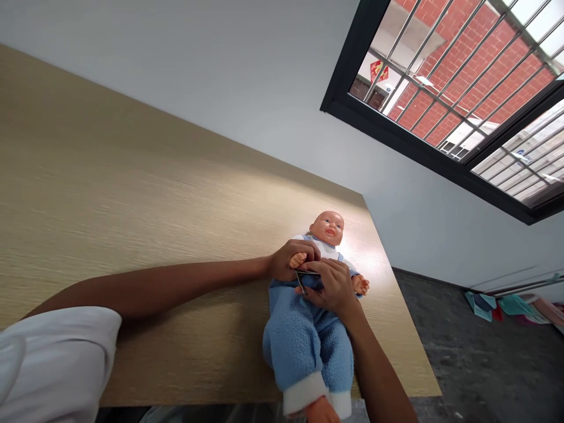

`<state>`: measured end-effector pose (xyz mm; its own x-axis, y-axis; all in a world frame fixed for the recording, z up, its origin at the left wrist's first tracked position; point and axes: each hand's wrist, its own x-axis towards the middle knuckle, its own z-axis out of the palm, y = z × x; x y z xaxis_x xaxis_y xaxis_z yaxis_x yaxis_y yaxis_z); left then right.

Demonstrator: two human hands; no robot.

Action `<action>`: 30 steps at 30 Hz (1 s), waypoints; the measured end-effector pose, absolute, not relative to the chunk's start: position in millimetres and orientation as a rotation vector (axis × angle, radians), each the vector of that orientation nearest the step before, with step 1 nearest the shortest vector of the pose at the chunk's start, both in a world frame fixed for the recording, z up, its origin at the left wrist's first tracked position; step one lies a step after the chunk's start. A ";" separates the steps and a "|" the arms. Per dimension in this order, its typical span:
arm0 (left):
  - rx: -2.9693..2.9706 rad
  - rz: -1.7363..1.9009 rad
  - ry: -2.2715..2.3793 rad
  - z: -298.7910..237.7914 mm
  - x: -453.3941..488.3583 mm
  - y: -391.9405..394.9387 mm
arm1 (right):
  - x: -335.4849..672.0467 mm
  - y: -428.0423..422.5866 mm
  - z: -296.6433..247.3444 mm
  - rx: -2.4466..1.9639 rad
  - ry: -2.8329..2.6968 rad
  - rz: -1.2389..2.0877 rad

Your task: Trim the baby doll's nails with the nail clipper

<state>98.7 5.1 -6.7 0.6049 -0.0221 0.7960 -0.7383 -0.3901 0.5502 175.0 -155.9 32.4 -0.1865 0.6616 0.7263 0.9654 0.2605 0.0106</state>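
Observation:
A baby doll (293, 329) in blue fleece overalls with white cuffs lies on its back on the table, its head pointing away from me. My left hand (282, 259) is closed around the doll's arm, and the doll's small hand (298, 260) sticks out from the grip. Between the thumb and fingers of my right hand (337, 286) is a metal nail clipper (301, 283), its lever spread apart. The clipper's tip is at the doll's fingers; whether it touches them I cannot tell. The doll's other hand (361, 285) rests beside my right wrist.
The wooden table (167, 194) runs along a pale wall (211, 64), and its right edge lies just past the doll. A barred window (440, 147) is set in the wall at upper right. Coloured cloths (520, 308) hang low over the dark floor (467, 358).

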 end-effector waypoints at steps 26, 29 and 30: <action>1.825 0.888 -0.630 -5.4 98.5 5.9 | 175.2 -156.0 31.6 -1.492 -1.918 -0.644; 1.820 0.888 -0.635 -5.7 98.5 6.0 | 174.7 -155.8 32.4 -1.481 -1.913 -0.654; 1.817 0.891 -0.634 -6.0 98.5 6.0 | 174.7 -155.7 32.4 -1.479 -1.914 -0.653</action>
